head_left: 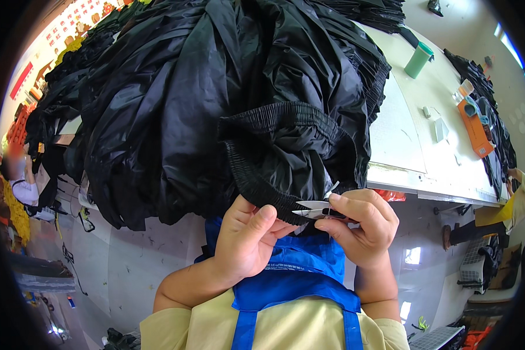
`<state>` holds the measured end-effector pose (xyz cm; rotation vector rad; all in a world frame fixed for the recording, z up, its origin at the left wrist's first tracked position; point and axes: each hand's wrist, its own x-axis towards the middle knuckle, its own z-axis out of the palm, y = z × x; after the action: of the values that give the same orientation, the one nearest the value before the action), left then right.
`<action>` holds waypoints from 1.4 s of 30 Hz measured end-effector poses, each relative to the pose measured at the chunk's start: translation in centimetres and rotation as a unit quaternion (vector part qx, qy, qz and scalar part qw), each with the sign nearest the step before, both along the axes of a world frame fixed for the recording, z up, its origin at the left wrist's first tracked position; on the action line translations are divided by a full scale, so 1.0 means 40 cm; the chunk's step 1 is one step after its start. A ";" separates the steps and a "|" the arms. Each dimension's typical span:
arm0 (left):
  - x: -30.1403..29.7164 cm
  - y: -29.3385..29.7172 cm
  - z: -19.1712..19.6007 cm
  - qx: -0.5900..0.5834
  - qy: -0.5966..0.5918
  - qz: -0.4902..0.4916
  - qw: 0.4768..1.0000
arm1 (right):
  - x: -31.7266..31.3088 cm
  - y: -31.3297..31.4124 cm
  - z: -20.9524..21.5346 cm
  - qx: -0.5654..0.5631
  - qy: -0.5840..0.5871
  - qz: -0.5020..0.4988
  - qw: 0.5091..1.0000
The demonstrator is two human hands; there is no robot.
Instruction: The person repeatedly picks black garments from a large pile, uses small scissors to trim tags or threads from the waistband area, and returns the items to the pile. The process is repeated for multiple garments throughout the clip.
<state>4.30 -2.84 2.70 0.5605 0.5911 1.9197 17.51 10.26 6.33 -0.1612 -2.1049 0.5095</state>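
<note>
Nearest the camera, a blue apron [291, 274] over a pale yellow shirt fills the bottom edge, and both forearms rise from it. The left hand [246, 236] pinches the elastic waistband [262, 189] of a black garment [286, 146], thumb on top; its grip is closed on the gathered edge, and its other fingers are hidden behind the fabric. Just beside it, the right hand [361, 224] holds small thread snips [313, 209], fingers curled narrowly around the handle so that only the pale blades show, their tips pointing at the waistband near the left thumb. A thin white thread or tag [331, 189] sticks up there, too small to make out.

Behind, a great heap of black garments [175, 99] covers most of the white surface [402, 140] and hides its left part. Farther right lie a green cup [418, 60] and an orange box [474, 129]. At the rim, another person's sleeve [518, 201] is cut off.
</note>
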 end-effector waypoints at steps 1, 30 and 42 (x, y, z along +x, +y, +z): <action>0.001 0.001 -0.001 -0.002 0.010 0.008 1.000 | 0.000 0.002 0.000 0.003 -0.004 -0.003 1.000; 0.004 0.005 0.016 -0.005 0.014 0.005 1.000 | 0.026 0.001 -0.038 -0.058 0.033 -0.006 0.998; 0.002 0.000 0.021 -0.018 -0.015 -0.024 0.999 | 0.015 0.012 -0.064 -0.024 0.064 0.030 0.997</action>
<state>4.37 -2.83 3.55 0.5168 0.5870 1.8665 18.10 10.74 3.76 -0.0913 -1.9783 0.5915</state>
